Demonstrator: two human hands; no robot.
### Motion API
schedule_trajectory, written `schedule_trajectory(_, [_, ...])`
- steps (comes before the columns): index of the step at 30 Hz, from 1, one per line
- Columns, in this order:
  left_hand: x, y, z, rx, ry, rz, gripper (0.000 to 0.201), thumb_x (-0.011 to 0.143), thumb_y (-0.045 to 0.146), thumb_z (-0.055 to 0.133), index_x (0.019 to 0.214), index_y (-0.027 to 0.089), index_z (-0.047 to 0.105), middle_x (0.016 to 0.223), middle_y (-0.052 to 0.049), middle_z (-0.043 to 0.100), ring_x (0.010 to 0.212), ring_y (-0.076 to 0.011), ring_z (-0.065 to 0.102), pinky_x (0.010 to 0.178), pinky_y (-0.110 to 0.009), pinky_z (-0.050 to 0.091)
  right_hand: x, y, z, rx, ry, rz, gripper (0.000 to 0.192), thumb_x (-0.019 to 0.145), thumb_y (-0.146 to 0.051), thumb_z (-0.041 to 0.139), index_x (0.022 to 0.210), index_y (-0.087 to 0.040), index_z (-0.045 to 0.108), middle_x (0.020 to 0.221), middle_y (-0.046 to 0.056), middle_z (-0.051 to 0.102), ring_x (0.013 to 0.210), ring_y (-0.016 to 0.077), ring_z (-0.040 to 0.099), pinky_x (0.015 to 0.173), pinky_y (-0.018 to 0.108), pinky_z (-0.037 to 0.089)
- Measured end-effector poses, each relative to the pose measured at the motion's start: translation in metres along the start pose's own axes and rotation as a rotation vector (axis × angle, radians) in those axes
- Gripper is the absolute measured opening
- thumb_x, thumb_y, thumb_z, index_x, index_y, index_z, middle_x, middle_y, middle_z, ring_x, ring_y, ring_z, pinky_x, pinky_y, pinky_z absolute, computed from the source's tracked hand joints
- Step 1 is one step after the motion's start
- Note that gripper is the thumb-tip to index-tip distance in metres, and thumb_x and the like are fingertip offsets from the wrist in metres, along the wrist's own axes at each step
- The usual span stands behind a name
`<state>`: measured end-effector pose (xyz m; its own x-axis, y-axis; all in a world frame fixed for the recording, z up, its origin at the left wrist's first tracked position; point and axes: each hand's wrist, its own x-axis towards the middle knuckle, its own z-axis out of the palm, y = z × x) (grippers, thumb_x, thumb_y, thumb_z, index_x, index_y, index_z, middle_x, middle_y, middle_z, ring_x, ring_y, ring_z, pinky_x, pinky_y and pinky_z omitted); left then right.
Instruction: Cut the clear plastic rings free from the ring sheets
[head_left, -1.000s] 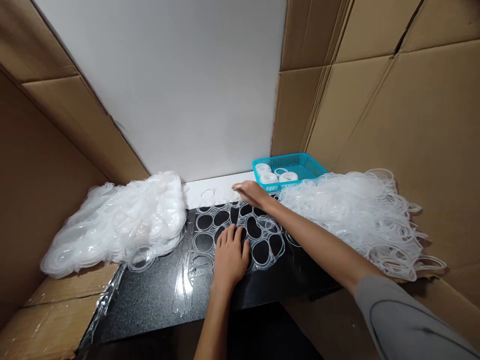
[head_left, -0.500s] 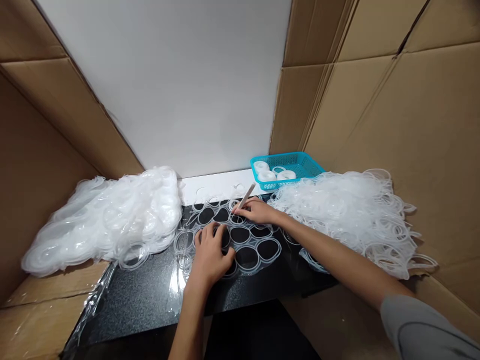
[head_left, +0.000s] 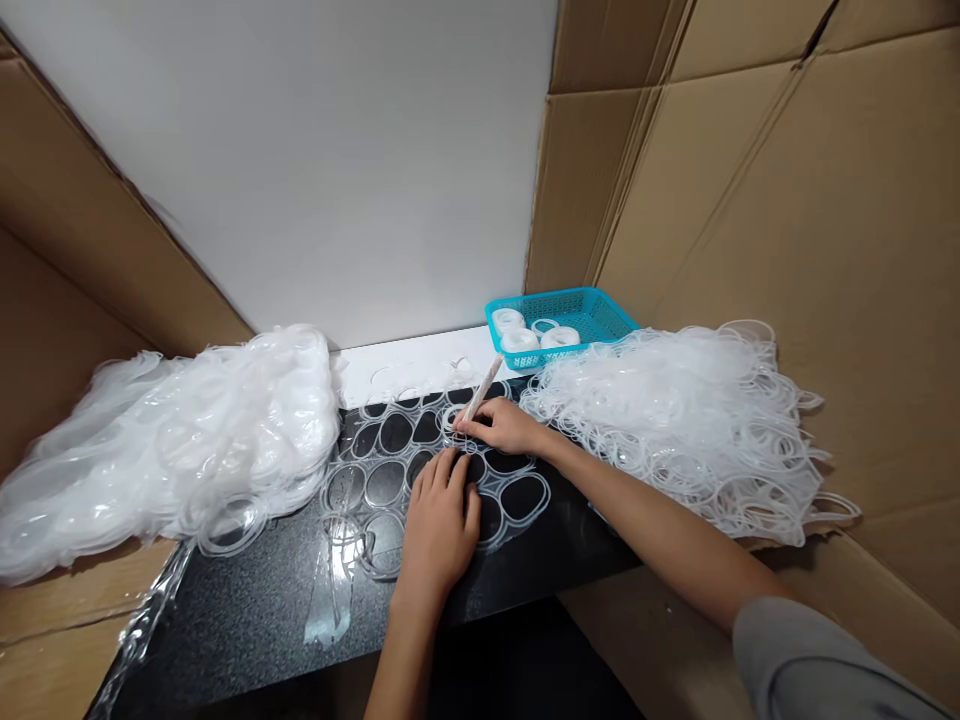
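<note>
Soft, even light falls from above, brightest on the white wall [head_left: 337, 170]. Glare streaks the glossy black tabletop [head_left: 247, 600], and a dark shadow sits under its front edge. Wide-angle distortion bends the cardboard panels [head_left: 787, 200] at the edges. The center is sharp; the grey sleeve [head_left: 825, 665] blurs.

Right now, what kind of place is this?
Probably a small home workshop: cardboard walls, heaps of clear plastic rings, and a right hand working a thin tool on a punched plastic sheet.

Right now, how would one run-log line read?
left hand: flat on clear ring sheet | right hand: holds thin stick, tip on sheet | teal basket: behind
</note>
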<state>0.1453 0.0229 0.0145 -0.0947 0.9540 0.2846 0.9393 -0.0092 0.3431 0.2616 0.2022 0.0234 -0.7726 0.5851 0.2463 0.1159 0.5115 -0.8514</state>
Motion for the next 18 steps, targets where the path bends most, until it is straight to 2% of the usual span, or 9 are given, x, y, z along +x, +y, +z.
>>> schedule_trajectory(2, [0.001, 0.001, -0.001, 0.025, -0.021, -0.004, 0.041, 0.104, 0.024, 0.043, 0.142, 0.018, 0.058, 0.153, -0.011, 0.057, 0.144, -0.0291, 0.050, 0.122, -0.051, 0.042, -0.001, 0.001, 0.001, -0.057, 0.016, -0.062, 0.020, 0.098, -0.032, 0.067, 0.100, -0.019, 0.082, 0.110, 0.008, 0.082, 0.107, 0.0247, 0.076, 0.098, 0.036, 0.056])
schedule_trajectory(7, [0.002, 0.004, 0.000, 0.076, -0.034, -0.001, 0.045, 0.103, 0.024, 0.043, 0.147, 0.019, 0.055, 0.154, -0.011, 0.058, 0.144, -0.0299, 0.050, 0.121, -0.051, 0.041, -0.006, 0.007, 0.003, -0.358, -0.044, -0.455, 0.026, 0.106, -0.028, 0.053, 0.105, -0.019, 0.077, 0.102, 0.009, 0.082, 0.095, 0.0219, 0.076, 0.093, 0.039, 0.055])
schedule_trajectory(9, [0.002, 0.004, 0.001, 0.084, -0.029, 0.004, 0.047, 0.102, 0.023, 0.043, 0.148, 0.020, 0.054, 0.155, -0.011, 0.057, 0.144, -0.0296, 0.051, 0.122, -0.051, 0.040, -0.007, 0.009, 0.005, -0.494, -0.045, -0.547, 0.030, 0.109, -0.027, 0.047, 0.106, -0.018, 0.075, 0.101, 0.010, 0.081, 0.093, 0.0222, 0.075, 0.091, 0.040, 0.054])
schedule_trajectory(13, [0.000, 0.004, 0.001, 0.100, -0.028, 0.011, 0.045, 0.102, 0.022, 0.043, 0.145, 0.019, 0.055, 0.153, -0.011, 0.059, 0.142, -0.0299, 0.052, 0.121, -0.051, 0.040, -0.004, 0.011, 0.010, -0.684, -0.039, -0.564, 0.023, 0.105, -0.022, 0.053, 0.112, -0.016, 0.074, 0.110, 0.014, 0.080, 0.100, 0.0256, 0.074, 0.091, 0.041, 0.051])
schedule_trajectory(16, [-0.001, 0.004, 0.002, 0.115, -0.020, 0.017, 0.044, 0.102, 0.022, 0.042, 0.143, 0.019, 0.057, 0.151, -0.011, 0.060, 0.142, -0.0304, 0.053, 0.121, -0.051, 0.040, 0.006, 0.012, 0.008, -0.755, -0.046, -0.477, 0.021, 0.099, -0.015, 0.059, 0.114, -0.015, 0.074, 0.109, 0.014, 0.080, 0.100, 0.0271, 0.073, 0.092, 0.040, 0.050])
schedule_trajectory(18, [-0.001, 0.003, 0.003, 0.119, -0.014, 0.016, 0.043, 0.102, 0.023, 0.042, 0.142, 0.018, 0.058, 0.150, -0.012, 0.060, 0.142, -0.0307, 0.053, 0.121, -0.051, 0.041, 0.019, 0.013, -0.002, -0.745, -0.009, -0.383, 0.022, 0.099, -0.013, 0.056, 0.111, -0.015, 0.075, 0.105, 0.014, 0.080, 0.098, 0.0261, 0.074, 0.092, 0.038, 0.050])
